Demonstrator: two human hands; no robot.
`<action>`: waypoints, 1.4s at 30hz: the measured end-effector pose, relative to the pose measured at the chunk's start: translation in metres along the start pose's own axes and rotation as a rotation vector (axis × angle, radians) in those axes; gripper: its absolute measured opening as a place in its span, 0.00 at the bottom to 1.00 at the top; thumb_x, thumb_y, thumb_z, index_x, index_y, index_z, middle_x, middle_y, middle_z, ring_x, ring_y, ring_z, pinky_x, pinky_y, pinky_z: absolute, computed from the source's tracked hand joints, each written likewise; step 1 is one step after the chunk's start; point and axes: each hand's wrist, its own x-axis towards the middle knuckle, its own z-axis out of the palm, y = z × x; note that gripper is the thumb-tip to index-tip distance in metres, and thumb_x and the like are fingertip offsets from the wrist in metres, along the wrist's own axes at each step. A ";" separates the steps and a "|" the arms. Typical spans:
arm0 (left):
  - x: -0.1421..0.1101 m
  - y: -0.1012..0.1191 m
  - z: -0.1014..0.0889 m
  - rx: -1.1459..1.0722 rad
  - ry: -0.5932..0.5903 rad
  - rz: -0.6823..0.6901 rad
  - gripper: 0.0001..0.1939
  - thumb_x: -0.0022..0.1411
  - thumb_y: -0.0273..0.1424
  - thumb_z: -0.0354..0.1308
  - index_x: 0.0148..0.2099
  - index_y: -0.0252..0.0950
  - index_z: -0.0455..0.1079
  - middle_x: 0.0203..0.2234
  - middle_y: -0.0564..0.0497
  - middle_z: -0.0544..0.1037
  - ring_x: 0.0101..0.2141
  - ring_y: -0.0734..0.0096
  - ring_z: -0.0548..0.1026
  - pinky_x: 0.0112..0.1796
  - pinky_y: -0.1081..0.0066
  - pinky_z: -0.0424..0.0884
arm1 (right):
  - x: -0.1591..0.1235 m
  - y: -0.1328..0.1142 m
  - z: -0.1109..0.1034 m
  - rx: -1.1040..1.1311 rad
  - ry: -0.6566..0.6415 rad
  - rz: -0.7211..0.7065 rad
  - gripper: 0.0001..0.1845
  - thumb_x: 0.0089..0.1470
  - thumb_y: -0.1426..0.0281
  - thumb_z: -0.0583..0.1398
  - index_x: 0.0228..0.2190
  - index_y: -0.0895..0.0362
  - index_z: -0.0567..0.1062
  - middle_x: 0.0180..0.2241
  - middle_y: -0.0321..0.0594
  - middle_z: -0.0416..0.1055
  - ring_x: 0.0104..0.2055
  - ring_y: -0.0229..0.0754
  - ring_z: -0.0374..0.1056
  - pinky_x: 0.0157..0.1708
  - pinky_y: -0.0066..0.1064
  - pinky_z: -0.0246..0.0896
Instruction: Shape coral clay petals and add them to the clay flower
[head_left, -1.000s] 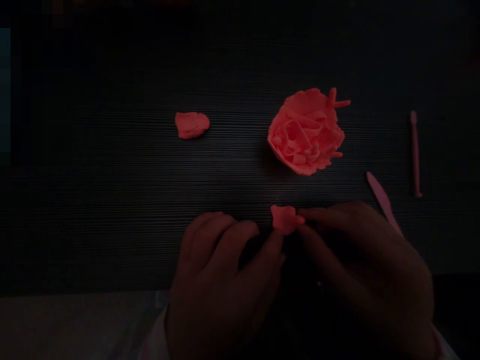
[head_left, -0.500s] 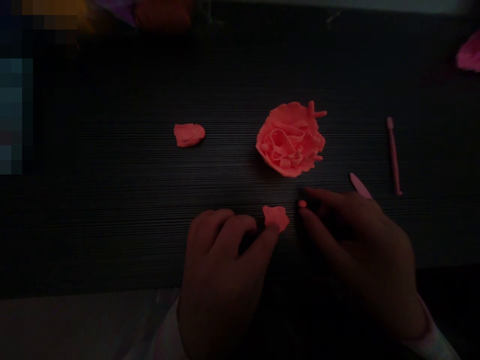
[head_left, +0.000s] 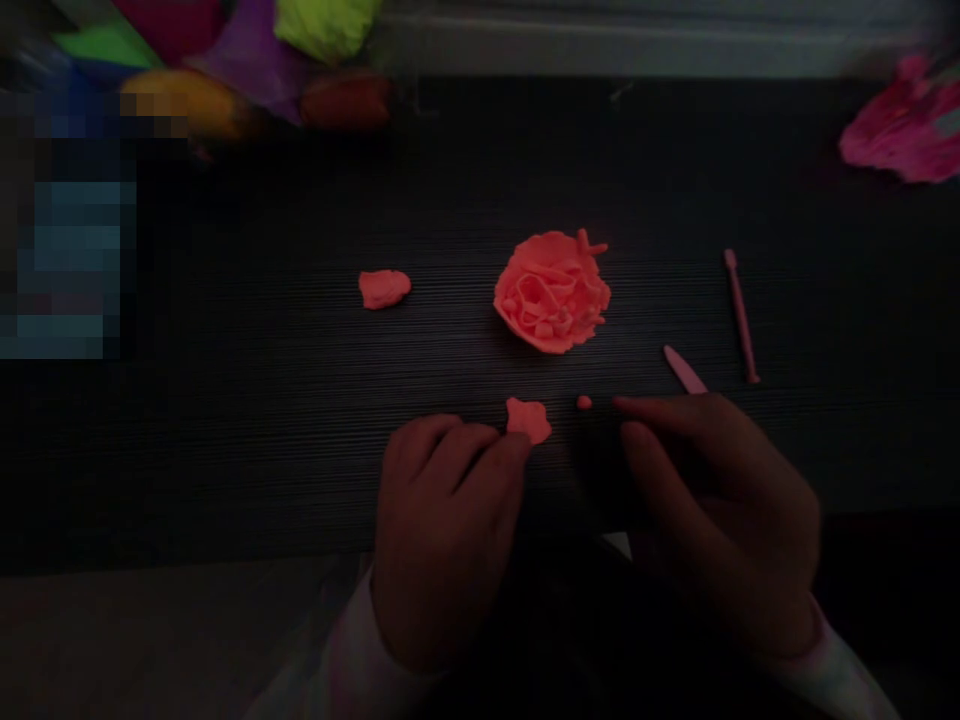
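Observation:
My left hand (head_left: 450, 520) is closed, its thumb and fingertips pinching the lower edge of a small flat piece of coral modelling clay (head_left: 528, 420) on the dark table. My right hand (head_left: 720, 500) is held with thumb and forefinger slightly apart and nothing between them. Just left of those fingertips lies a tiny coral clay ball (head_left: 584, 402). Farther back is a ruffled coral clay flower (head_left: 553, 290) with thin bits sticking out at its right edge. A separate lump of coral clay (head_left: 384, 289) lies to its left.
Beyond my right hand lie a pink pointed modelling tool (head_left: 684, 369), partly hidden by it, and a thin pink stick tool (head_left: 742, 315). Colourful packets (head_left: 259, 55) sit at the back left. Something bright pink and crumpled (head_left: 900, 130) is at the back right.
My right thumb and forefinger have drawn back to the right from the clay ball, leaving it on the table. My left hand stays at the flat clay piece. The view has tilted upward.

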 end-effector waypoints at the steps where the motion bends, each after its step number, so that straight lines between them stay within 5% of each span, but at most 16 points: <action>1: 0.001 0.001 0.000 0.007 0.018 -0.026 0.05 0.55 0.26 0.55 0.35 0.35 0.70 0.27 0.51 0.75 0.32 0.67 0.67 0.35 0.64 0.65 | -0.004 0.000 -0.001 0.016 0.008 -0.004 0.10 0.51 0.75 0.56 0.37 0.53 0.69 0.31 0.37 0.69 0.33 0.38 0.65 0.32 0.31 0.59; 17: 0.002 0.006 0.007 0.192 -0.032 0.134 0.08 0.59 0.29 0.51 0.34 0.38 0.72 0.26 0.52 0.75 0.31 0.65 0.67 0.32 0.64 0.61 | -0.056 0.003 -0.003 0.314 0.124 0.081 0.09 0.52 0.73 0.55 0.36 0.52 0.70 0.33 0.36 0.67 0.35 0.36 0.64 0.32 0.28 0.60; 22: -0.007 0.014 -0.002 0.084 0.187 0.197 0.08 0.57 0.24 0.53 0.38 0.36 0.71 0.25 0.52 0.76 0.31 0.67 0.68 0.33 0.66 0.63 | -0.058 -0.002 0.003 0.609 0.089 0.311 0.10 0.52 0.64 0.55 0.36 0.53 0.71 0.33 0.38 0.69 0.34 0.38 0.65 0.34 0.30 0.60; 25: -0.018 0.024 -0.018 0.019 0.299 0.345 0.06 0.56 0.23 0.53 0.36 0.33 0.71 0.24 0.51 0.76 0.30 0.69 0.68 0.33 0.67 0.65 | -0.051 -0.013 0.008 0.998 -0.069 0.492 0.18 0.51 0.56 0.53 0.38 0.55 0.70 0.31 0.39 0.69 0.28 0.37 0.65 0.29 0.31 0.61; 30: -0.037 0.043 -0.046 -0.059 0.384 0.482 0.07 0.56 0.23 0.53 0.36 0.35 0.71 0.27 0.51 0.77 0.32 0.71 0.70 0.36 0.70 0.67 | -0.048 -0.043 -0.007 1.202 -0.203 0.408 0.12 0.48 0.61 0.58 0.26 0.57 0.73 0.20 0.32 0.65 0.23 0.31 0.60 0.25 0.23 0.56; 32: -0.045 0.049 -0.053 -0.177 0.398 0.389 0.08 0.54 0.23 0.55 0.37 0.37 0.71 0.29 0.52 0.77 0.34 0.71 0.71 0.36 0.72 0.68 | -0.051 -0.054 -0.018 1.171 -0.171 0.398 0.09 0.46 0.63 0.61 0.23 0.56 0.73 0.20 0.31 0.66 0.24 0.30 0.60 0.26 0.21 0.56; 37: -0.053 0.068 -0.062 -0.774 0.220 -0.260 0.07 0.51 0.29 0.59 0.36 0.40 0.71 0.28 0.53 0.76 0.31 0.70 0.73 0.32 0.73 0.69 | -0.062 -0.071 -0.038 1.160 -0.076 0.345 0.05 0.46 0.65 0.61 0.24 0.52 0.74 0.25 0.32 0.71 0.29 0.32 0.64 0.30 0.20 0.59; 42: -0.049 0.083 -0.070 -1.094 0.123 -0.399 0.01 0.48 0.27 0.60 0.26 0.38 0.73 0.25 0.53 0.75 0.29 0.73 0.73 0.33 0.74 0.68 | -0.071 -0.075 -0.040 1.160 -0.101 0.255 0.03 0.48 0.66 0.59 0.27 0.50 0.74 0.26 0.32 0.72 0.30 0.34 0.66 0.31 0.22 0.62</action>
